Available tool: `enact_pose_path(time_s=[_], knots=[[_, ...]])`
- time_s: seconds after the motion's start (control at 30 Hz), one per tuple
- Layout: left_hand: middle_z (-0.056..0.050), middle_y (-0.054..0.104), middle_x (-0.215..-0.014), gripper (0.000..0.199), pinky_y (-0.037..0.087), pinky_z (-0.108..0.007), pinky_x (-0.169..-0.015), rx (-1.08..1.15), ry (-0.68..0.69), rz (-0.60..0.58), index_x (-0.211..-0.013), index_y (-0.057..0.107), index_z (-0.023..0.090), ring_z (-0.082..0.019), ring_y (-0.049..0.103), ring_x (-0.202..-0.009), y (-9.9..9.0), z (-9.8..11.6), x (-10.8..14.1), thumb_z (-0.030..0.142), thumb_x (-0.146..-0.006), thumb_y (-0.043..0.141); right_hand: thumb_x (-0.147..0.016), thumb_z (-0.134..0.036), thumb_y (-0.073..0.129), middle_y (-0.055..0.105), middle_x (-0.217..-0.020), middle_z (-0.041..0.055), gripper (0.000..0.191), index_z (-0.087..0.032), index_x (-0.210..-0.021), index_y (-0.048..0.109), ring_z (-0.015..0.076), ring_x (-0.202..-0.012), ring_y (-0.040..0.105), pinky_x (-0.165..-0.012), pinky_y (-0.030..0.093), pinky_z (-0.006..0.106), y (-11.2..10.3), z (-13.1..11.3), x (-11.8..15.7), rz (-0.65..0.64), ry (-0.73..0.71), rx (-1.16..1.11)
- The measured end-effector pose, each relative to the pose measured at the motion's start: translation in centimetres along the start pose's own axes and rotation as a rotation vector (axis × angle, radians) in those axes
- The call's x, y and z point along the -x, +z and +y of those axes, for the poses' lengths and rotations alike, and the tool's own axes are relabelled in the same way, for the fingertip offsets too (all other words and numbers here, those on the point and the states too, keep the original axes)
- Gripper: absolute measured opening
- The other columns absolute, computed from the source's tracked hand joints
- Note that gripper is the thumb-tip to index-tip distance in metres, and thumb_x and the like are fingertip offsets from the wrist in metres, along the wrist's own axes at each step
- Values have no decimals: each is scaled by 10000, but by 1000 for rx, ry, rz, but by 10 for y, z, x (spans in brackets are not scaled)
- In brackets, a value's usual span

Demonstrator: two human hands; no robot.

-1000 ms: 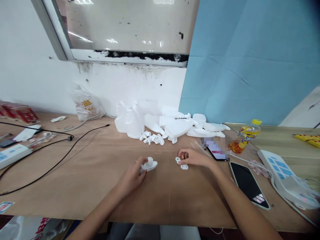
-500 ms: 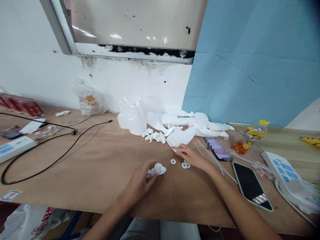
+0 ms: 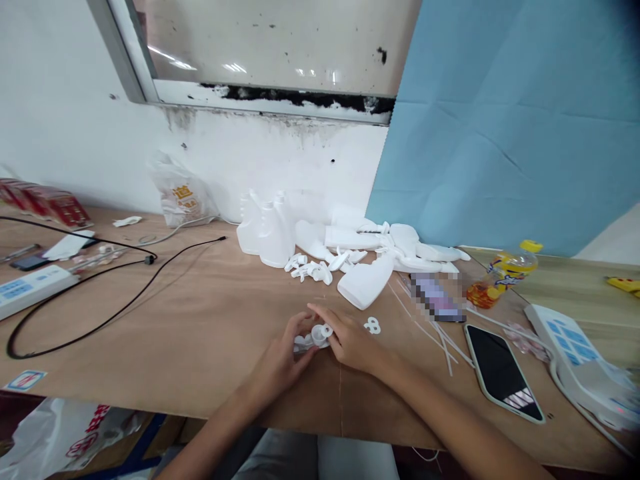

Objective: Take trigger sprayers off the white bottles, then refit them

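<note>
My left hand (image 3: 286,348) is closed around a white plastic spray head (image 3: 303,344) low over the table, its round collar facing up. Against the collar, my right hand (image 3: 348,339) pinches a small white ring (image 3: 327,330). Just right of my right hand, a few more white rings (image 3: 372,326) lie together on the brown tabletop. Beyond the hands are a white bottle lying on its side (image 3: 366,281) and a pile of loose white spray heads (image 3: 314,270).
Upright white bottles (image 3: 274,237) stand near the wall. At right are thin white tubes (image 3: 443,343), a phone (image 3: 503,373), a drink bottle (image 3: 505,273) and a white power strip (image 3: 575,353). A black cable (image 3: 120,317) curves across the left side.
My right hand has moved left and toward me, from beside the lying bottle to the spray head. The separate ring has left the table and is now at the collar.
</note>
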State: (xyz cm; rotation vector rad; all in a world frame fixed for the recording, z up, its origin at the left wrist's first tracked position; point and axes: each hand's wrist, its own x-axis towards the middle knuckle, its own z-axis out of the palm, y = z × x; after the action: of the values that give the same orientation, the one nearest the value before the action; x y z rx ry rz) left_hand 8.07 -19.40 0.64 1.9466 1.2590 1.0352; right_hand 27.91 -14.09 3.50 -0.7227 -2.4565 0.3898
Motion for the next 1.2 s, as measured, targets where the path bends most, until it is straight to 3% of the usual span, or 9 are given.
enact_pose_path(time_s=[0.13,0.27,0.57,0.73,0.97,1.1,1.2], knots=[[-64,672,-1170,453,534,-378,-882,-66,-23,-1,-1333,351,265,-212,665,-1047,0,4,1,298,-923,540,-785,-18,448,659,-1037,79,448,-194,-1194,497,209,-911,632,-798,505,331,5,1,1,111,73,-25],[-58,678,-1153,417,533,-354,-882,-87,-1,1,-1294,369,248,-197,663,-1055,-1,4,1,259,-914,541,-773,-29,475,632,-887,56,241,-213,-920,520,199,-800,595,-739,479,315,2,2,3,191,-49,26],[-59,675,-1177,433,530,-339,-879,-105,29,17,-1295,364,247,-192,658,-1063,-1,2,1,254,-904,550,-885,-65,453,657,-949,69,219,-214,-980,582,175,-891,633,-789,507,294,9,-4,2,373,-112,-101],[-50,679,-1160,417,542,-332,-850,-87,29,2,-1288,360,249,-185,670,-1025,-2,5,1,262,-914,542,-886,-85,475,659,-988,68,215,-211,-1024,581,142,-775,625,-665,510,245,12,-5,1,374,-63,-118],[-48,693,-1125,377,540,-313,-819,-116,7,-1,-1282,425,253,-191,685,-986,-2,9,1,289,-923,535,-817,-53,494,658,-1096,103,325,-214,-1078,600,205,-936,640,-819,528,340,-4,9,9,174,-321,84],[-30,707,-1050,272,520,-283,-733,-255,13,-73,-1223,529,277,-192,692,-884,-4,12,2,301,-957,478,-793,-33,471,637,-1115,103,378,-219,-1105,577,198,-950,632,-831,528,337,-12,9,12,131,-280,6],[-41,682,-1134,285,515,-295,-787,-342,82,-69,-1224,553,288,-196,676,-944,-6,16,2,255,-956,463,-781,-30,474,622,-1141,102,375,-229,-1081,580,207,-975,619,-849,517,347,-13,5,11,80,-241,7]])
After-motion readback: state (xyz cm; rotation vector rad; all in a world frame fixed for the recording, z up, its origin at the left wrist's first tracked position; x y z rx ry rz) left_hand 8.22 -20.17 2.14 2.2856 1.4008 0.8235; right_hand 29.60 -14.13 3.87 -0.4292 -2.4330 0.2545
